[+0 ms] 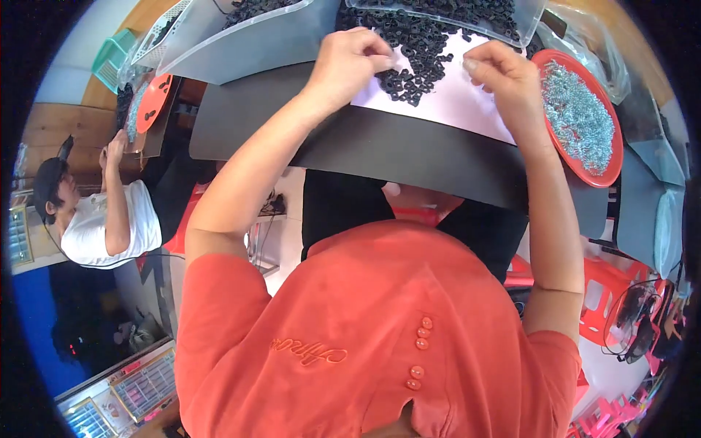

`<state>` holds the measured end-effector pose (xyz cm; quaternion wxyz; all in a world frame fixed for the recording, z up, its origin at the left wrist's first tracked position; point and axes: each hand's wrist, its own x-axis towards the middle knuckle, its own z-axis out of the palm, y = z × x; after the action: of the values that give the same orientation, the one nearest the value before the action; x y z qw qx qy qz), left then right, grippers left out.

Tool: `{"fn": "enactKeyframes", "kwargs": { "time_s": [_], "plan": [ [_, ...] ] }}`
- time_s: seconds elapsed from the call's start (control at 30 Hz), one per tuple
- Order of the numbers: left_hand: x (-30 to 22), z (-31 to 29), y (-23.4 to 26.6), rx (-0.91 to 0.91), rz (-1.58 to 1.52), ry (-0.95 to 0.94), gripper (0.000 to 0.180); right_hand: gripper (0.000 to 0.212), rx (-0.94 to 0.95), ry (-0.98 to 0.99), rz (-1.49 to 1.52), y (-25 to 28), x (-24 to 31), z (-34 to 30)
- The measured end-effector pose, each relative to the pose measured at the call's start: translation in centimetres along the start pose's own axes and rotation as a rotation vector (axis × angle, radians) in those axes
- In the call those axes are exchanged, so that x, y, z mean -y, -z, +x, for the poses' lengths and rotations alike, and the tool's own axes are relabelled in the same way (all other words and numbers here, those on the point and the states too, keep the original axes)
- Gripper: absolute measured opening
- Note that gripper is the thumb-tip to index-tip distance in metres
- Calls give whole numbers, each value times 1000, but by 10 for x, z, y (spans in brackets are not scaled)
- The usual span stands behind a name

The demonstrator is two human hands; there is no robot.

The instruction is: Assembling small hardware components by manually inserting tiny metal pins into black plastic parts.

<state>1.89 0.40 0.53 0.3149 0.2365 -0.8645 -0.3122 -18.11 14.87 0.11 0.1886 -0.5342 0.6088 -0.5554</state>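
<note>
Finding Black Parts Between Both Hands, Nearer the Left

Noting a heap of small black parts [418, 79] on a white sheet [478, 109], toward the sheet's left side, in front of a clear bin [531, 18] at the far side of the dark table [248, 117]. Running lengthwise from beside the bin toward the sheet's near edge, narrowing on the way. Long axis of any single part: too small and tangled to tell.

Placing the left hand [347, 66] at the heap's left border, fingertips over or against the outermost parts; cannot tell which. Placing the right hand [515, 80] across from it, fingertips set off from the heap by a bare strip of sheet. Judging this to be the deciding relation: heap to the right of the left grip, to the left of the right grip, left hand the nearer.

Left grip: thumb and forefinger drawn close; cannot tell whether meeting, or pinching a part. Right grip: forefinger curled toward thumb; contact and contents likewise unclear.

Noting also a round red tray [618, 142] just beside the right hand, toward the table's right end, bearing many small shiny metal pieces [578, 117]. Right fingertips directed away from the tray, toward the heap.
</note>
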Motion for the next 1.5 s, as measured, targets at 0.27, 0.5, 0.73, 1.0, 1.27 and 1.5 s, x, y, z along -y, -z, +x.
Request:
{"fn": "enactKeyframes", "kwargs": {
  "time_s": [0.27, 0.5, 0.73, 1.0, 1.27, 1.5],
  "plan": [
    [16, 39, -19, 201, 440, -197, 26, 14, -50, -20, -56, 3, -8, 3],
    [12, 34, -18, 229, 468, -229, 19, 13, -37, 7, -76, 1, -2, 1],
    [12, 29, -31, 41, 296, -262, 10, 13, -39, 7, -9, 1, -4, 2],
    [-39, 27, -34, 287, -462, 219, 13, 12, -71, -20, 166, -3, 5, 1],
    [-42, 31, -44, 282, -724, 326, 11, 14, -59, 5, 80, -1, 4, 0],
    [-20, 44, -37, 195, -900, 366, 14, 24, -32, 305, -261, -8, 8, 2]
  ]
}}
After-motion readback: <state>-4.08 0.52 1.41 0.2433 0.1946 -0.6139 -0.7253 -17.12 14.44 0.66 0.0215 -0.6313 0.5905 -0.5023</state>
